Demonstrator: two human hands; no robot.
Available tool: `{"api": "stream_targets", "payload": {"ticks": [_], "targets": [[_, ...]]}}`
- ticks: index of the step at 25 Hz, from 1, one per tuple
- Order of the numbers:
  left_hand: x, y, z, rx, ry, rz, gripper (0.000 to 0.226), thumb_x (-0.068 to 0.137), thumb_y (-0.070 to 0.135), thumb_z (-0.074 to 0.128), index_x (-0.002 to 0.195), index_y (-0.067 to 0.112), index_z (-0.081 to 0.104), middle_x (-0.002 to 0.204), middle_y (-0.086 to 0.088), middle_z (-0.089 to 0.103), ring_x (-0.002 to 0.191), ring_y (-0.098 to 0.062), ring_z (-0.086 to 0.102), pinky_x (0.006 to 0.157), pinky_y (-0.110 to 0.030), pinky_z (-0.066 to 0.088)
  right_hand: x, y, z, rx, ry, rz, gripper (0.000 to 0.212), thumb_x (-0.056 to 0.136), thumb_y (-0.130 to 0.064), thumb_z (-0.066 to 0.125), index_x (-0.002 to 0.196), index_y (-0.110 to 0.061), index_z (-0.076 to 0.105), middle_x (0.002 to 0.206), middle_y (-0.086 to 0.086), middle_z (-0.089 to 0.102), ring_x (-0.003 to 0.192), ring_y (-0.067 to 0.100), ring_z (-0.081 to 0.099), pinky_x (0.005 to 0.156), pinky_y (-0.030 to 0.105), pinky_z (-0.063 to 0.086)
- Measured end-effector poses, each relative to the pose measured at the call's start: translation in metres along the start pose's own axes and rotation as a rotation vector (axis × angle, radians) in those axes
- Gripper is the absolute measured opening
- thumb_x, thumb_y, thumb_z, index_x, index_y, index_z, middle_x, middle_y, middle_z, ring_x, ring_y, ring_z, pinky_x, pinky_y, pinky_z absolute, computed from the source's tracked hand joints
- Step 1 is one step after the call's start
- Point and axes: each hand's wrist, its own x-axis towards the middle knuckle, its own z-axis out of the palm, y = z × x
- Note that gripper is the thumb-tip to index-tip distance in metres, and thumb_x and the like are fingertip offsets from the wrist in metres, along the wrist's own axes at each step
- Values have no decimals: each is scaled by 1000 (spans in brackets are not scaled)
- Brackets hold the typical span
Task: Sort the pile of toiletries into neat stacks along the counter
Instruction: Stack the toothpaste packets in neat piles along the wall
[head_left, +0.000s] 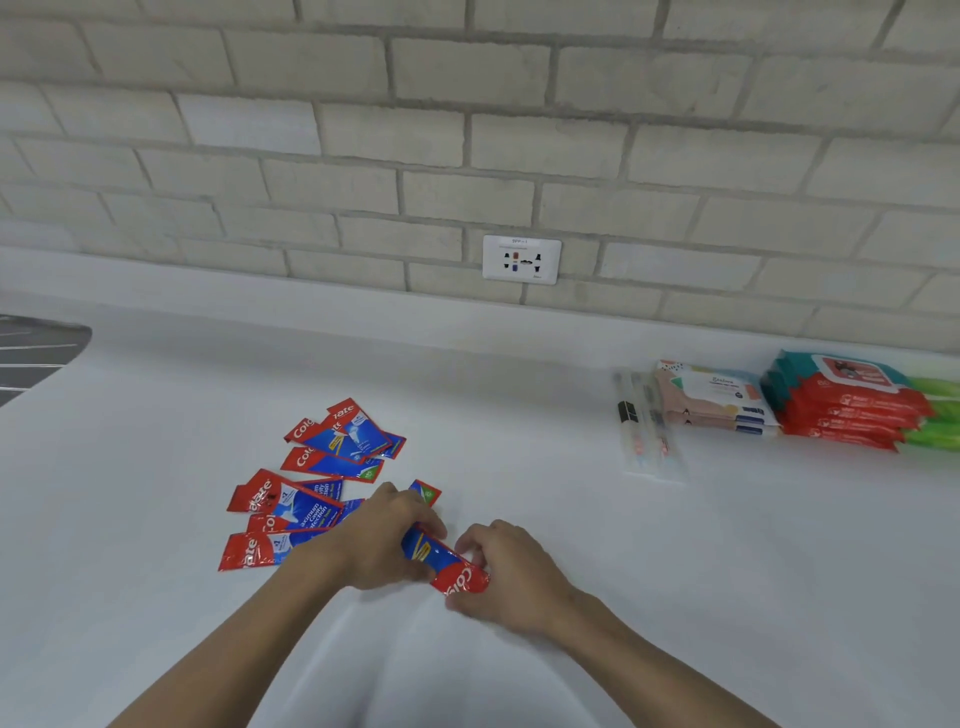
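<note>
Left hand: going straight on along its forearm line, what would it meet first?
Probably the loose green-cornered sachet just beyond the left hand, which grips a toothpaste sachet with the right hand. After that, bare counter to the wall, though depth is unclear.

bright, even, soft light fills the scene, with no hard shadows. the white counter carries a pale sheen just nearer than the left hand and right hand, and a faint grey shadow beneath them. the red sachet that both hands grip looks slightly smeared. print on the wipe packs far right of the right hand is soft. the brick wall beyond the hands bows toward the edges.
</note>
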Motion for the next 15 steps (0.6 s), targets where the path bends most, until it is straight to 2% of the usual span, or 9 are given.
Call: {"api": "stream_targets", "payload": {"ticks": [3,5,8,11,13,15], "targets": [[2,3,-1,46,4,19,44,78,49,71,118,38,58,120,15,52,111,-7,36,95,-25,44,0,1,-2,185,15,55,37,69,-35,81,101,-22,66,88,-6,68,77,8,61,66,21,48],[4,4,-1,72,-2,30,40,79,51,69,116,39,59,116,14,55,107,-8,38,93,-28,44,-1,2,-9,243,14,64,21,74,-27,78,92,-20,70,80,-6,66,66,4,57,58,14,43],[7,12,-6,52,-18,75,30,84,45,65,112,37,63,110,12,61,101,-7,46,88,-25,46,-1,8,-21,311,19,77,13,82,-25,72,93,-18,71,81,-4,65,66,4,54,58,9,41],[14,21,-16,-148,-69,116,27,85,38,67,111,30,66,108,11,68,92,-5,62,82,-20,53,3,16,-33,361,54,73,13,87,-25,67,97,-18,71,88,-4,68,73,4,58,66,11,43],[19,25,-20,-355,-75,111,22,83,35,71,103,26,69,99,9,73,87,-7,68,81,-28,58,7,19,-39,475,134,54,12,88,-22,67,96,-16,72,89,-2,71,75,4,59,72,16,46],[22,30,-22,-532,-47,85,21,82,28,73,99,16,69,93,3,75,87,-13,71,79,-34,59,9,18,-42,659,208,77,11,88,-23,68,95,-16,71,89,0,71,75,6,60,71,21,47]]}}
